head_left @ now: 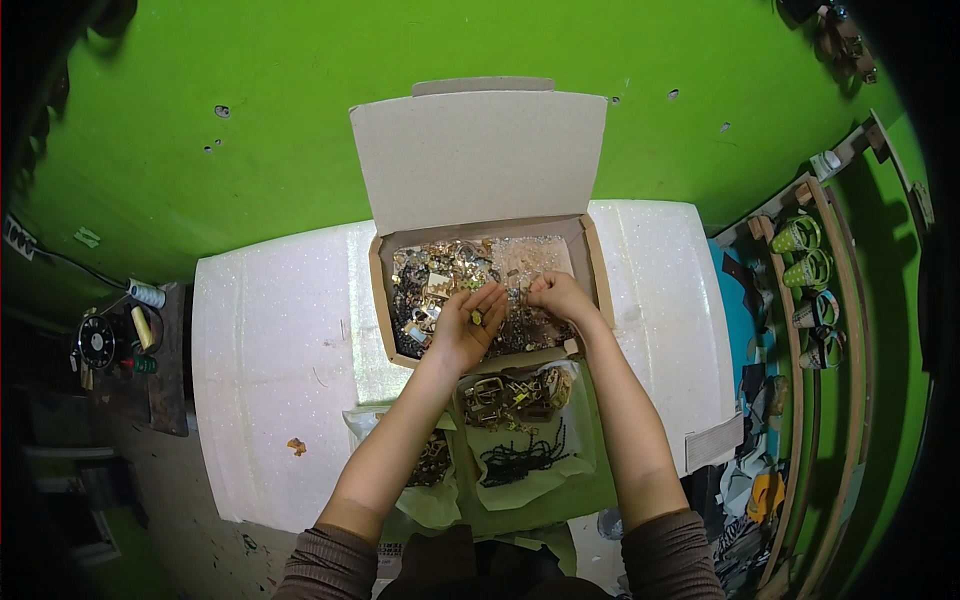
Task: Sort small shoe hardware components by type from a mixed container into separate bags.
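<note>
Over an open cardboard box (380,300) full of small metal trinkets and beads (440,262), both my hands are side by side. My left hand (466,325) is turned palm up and slightly cupped, with a small yellow-gold piece (476,317) lying at the base of its fingers. To its right, my right hand (562,297) is closed, its fingers curled together above the box's right half; whatever they may hold is hidden. Gold, silver and dark pieces crowd the box's left side, while finer pinkish bits (540,252) spread over its right. My forearms partly cover the nearer containers.
The box lid (478,160) stands up against the green wall. Nearer me, a lined tray (585,440) holds buckles (487,400) and black bead strands (525,455). Thread spools (146,293) sit on a side table at left. A wooden rack (790,300) with small shoes (808,270) stands at right.
</note>
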`<state>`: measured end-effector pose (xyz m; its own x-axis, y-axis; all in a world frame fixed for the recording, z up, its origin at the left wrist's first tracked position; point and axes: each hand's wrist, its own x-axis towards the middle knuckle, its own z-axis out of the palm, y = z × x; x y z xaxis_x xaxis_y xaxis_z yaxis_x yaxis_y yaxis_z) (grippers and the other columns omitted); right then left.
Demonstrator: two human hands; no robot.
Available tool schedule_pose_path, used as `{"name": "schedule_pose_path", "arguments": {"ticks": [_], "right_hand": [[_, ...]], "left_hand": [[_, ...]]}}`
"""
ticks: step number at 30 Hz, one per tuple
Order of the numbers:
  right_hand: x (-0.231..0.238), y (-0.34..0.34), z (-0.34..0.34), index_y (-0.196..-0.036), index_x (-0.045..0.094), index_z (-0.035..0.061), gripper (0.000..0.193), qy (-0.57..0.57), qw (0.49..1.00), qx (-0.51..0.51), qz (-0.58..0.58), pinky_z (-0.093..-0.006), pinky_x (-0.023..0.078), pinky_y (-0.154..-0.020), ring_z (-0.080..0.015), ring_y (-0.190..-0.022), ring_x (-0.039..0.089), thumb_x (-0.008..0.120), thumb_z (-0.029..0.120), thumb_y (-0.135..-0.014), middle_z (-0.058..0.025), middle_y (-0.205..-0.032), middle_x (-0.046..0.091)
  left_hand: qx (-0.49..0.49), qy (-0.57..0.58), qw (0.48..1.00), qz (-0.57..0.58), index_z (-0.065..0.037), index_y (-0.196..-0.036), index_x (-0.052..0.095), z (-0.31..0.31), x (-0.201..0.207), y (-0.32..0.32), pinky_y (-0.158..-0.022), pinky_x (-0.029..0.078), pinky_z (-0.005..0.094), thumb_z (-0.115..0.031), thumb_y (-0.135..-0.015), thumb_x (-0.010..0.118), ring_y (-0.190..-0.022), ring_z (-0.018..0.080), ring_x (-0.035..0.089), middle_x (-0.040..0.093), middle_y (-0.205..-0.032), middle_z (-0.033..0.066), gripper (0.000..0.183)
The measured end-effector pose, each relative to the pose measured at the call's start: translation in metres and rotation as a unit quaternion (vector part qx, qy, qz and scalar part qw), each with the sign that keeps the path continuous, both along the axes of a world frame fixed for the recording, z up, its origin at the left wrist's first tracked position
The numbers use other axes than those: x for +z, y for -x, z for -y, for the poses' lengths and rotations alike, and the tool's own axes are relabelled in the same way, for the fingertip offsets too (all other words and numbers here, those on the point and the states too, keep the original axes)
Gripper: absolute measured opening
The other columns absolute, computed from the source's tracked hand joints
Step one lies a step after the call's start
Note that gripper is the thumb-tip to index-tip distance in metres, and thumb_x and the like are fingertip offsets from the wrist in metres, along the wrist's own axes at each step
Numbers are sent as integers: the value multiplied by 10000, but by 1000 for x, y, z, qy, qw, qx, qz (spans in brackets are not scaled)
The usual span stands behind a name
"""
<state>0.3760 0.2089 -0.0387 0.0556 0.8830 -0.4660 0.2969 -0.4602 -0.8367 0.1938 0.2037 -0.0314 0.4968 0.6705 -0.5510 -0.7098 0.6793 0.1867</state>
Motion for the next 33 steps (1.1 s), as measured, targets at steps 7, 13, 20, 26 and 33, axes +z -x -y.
{"name": "schedule_pose_path", "arguments": {"ticks": [7, 13, 20, 26, 33], "right_hand": [[69, 41, 5, -763, 561, 19, 85, -31, 990, 103, -93, -210, 406, -444, -74, -498, 497, 607, 49, -697, -20, -642, 546], [89, 47, 5, -889, 580, 13, 157, -34, 977, 208, 15, -204, 354, -389, -62, -437, 443, 554, 70, -744, -9, -658, 555], [17, 1, 0, -840, 584, -5, 174, -185, 961, 137, 151, -331, 459, -661, -242, -742, 581, 551, 95, -702, -158, -737, 584], [-7, 29, 24, -947, 490, 2, 306, -91, 895, 177, 399, -409, 462, -736, -356, -827, 563, 599, 145, -699, -208, -921, 519], [-36, 27, 13, -916, 528, -29, 237, -44, 909, 150, 386, -430, 467, -714, -383, -836, 560, 536, 53, -694, -222, -930, 529]], "left_hand": [[-14, -18, 999, 25, -25, -1067, 478, 2, -17, -12, -781, 453, 281, -218, -873, 334, -892, 182, 519, 519, -978, 91, 309], [14, -4, 1000, -5, -47, -975, 499, 3, 1, -19, -759, 462, 294, -221, -865, 349, -856, 167, 527, 535, -927, 73, 255], [96, 58, 992, 55, 42, -1025, 486, 3, -2, -25, -865, 444, 325, -163, -868, 353, -994, 211, 513, 523, -1058, 121, 291], [126, 45, 990, 46, 41, -1065, 477, 8, -8, -13, -876, 437, 329, -169, -874, 343, -1032, 235, 495, 511, -1090, 139, 314], [142, 54, 987, 45, 47, -1085, 465, 10, -4, -18, -885, 428, 337, -178, -875, 339, -1028, 241, 498, 502, -1108, 139, 332]]}}
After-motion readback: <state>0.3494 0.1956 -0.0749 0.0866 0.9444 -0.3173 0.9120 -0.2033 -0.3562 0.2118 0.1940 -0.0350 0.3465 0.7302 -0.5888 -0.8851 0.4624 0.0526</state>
